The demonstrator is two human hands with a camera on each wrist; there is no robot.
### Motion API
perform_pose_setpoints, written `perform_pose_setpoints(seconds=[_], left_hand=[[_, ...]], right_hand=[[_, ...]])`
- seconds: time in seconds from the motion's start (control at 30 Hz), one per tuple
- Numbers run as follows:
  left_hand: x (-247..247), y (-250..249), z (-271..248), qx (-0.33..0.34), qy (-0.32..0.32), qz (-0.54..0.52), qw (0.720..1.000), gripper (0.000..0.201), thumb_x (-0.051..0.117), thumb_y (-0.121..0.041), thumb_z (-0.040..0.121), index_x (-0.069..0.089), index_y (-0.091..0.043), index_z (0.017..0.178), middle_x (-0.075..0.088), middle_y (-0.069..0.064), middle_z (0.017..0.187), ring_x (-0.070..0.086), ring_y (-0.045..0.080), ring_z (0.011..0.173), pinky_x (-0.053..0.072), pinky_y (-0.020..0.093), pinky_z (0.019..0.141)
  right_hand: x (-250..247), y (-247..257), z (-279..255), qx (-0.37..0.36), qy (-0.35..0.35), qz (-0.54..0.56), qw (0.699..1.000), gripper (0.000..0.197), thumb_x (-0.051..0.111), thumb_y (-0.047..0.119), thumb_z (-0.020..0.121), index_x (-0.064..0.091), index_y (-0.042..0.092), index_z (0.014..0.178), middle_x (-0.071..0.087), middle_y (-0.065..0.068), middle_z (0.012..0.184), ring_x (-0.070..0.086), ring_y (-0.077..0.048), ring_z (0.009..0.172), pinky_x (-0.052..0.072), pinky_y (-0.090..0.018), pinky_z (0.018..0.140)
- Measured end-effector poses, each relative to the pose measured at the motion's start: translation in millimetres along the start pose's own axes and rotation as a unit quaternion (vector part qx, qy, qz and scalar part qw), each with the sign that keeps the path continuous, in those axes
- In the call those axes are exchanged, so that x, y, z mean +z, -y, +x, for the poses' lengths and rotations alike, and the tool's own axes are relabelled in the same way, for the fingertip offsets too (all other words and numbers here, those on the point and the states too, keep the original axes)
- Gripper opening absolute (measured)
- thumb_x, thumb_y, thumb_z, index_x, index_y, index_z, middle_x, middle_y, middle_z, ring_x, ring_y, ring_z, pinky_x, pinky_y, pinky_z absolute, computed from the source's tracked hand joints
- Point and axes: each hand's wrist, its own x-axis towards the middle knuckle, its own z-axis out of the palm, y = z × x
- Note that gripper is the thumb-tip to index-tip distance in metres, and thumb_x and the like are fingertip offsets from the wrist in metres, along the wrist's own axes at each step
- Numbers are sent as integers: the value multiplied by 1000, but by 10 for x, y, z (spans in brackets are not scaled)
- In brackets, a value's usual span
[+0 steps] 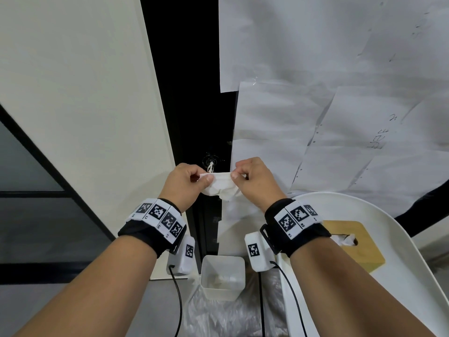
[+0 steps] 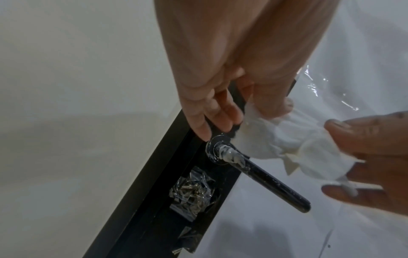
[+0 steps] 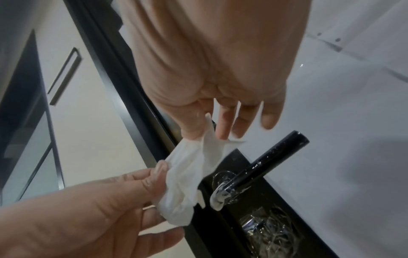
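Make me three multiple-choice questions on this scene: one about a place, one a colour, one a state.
1. Where on the door handle is the white paste? A. at its base; B. at its free tip; C. along its whole length.
2. What colour is the handle? A. silver; B. black; C. brass.
3. How is the tissue held? A. by one hand alone; B. draped on the handle, untouched; C. pinched between left hand and right hand.
Answers: A, the smear wraps only the neck end; B, the lever is glossy black; C, each hand pinches one end.
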Motion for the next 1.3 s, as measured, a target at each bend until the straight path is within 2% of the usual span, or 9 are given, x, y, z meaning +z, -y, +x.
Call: perform_pose_setpoints(seconds=[0.13, 0.23, 0.33, 0.47, 0.7, 1.0, 1.1, 1.2, 1.3], left_hand=[[0, -17, 11, -7, 13, -23, 1000, 15, 61, -25, 92, 60, -19, 79, 62, 0, 74, 54, 11, 66, 44, 25, 65], [18, -38, 22, -18, 14, -63, 998, 15, 61, -30, 92, 60, -19, 80, 62, 0, 75, 55, 12, 68, 47, 27, 67], [45, -37, 40, -50, 8, -99, 994, 20, 62, -39, 87, 60, -24, 74, 62, 1, 77, 57, 17, 72, 51, 37, 71], [93, -106, 34, -102, 1, -157, 982, 23, 65, -42, 82, 61, -23, 71, 64, 9, 80, 62, 26, 75, 55, 46, 77], [105, -170, 1, -93, 11, -203, 975, 10, 70, -15, 86, 66, -7, 90, 73, 15, 84, 71, 31, 80, 56, 45, 78], [81, -129, 41, -86, -5, -186, 979, 5, 65, -9, 88, 64, -11, 84, 71, 13, 81, 66, 23, 73, 55, 39, 71], [65, -130, 45, -76, 34, -184, 979, 10, 62, -8, 89, 61, -16, 84, 68, 12, 78, 63, 21, 71, 52, 37, 68], [67, -110, 58, -67, 14, -166, 984, 7, 64, -10, 88, 63, -16, 86, 69, 12, 81, 64, 22, 72, 54, 40, 72], [55, -76, 88, -71, -60, -162, 982, 8, 69, -14, 86, 66, -18, 92, 69, 5, 86, 66, 17, 76, 59, 39, 77]], right_hand=[[31, -35, 37, 9, 3, -12, 1000, 21, 57, 20, 87, 68, 29, 73, 54, 22, 84, 54, -24, 105, 46, -46, 93], [26, -54, 80, 9, -24, -16, 1000, 19, 57, 16, 89, 68, 26, 102, 52, 14, 107, 54, -16, 110, 44, -32, 98], [45, -30, 62, -8, -61, 96, 993, 36, 50, -1, 88, 56, 27, 111, 40, 5, 122, 55, -9, 114, 44, -10, 83], [99, 63, 26, -32, -64, 173, 982, 39, 41, -8, 86, 49, 26, 103, 42, 3, 116, 64, -3, 102, 48, -13, 69], [256, 108, 7, -30, 25, 151, 988, 48, 49, 0, 77, 44, 43, 98, 49, -1, 118, 62, -16, 107, 54, -34, 84], [99, 64, 17, -5, -49, 105, 993, 36, 55, 4, 85, 51, 28, 112, 46, 3, 117, 62, -11, 83, 45, -11, 77], [112, 5, 21, 29, 18, 68, 997, 34, 58, 21, 89, 54, 23, 122, 51, 6, 116, 56, -5, 92, 42, -14, 79], [121, 16, 2, 49, 55, 65, 995, 14, 55, 22, 91, 63, 17, 101, 61, 5, 81, 56, -5, 68, 42, -17, 62], [33, -16, 80, 83, -16, 76, 994, 13, 51, 23, 89, 63, 17, 89, 64, -1, 81, 63, -17, 75, 52, -24, 65]])
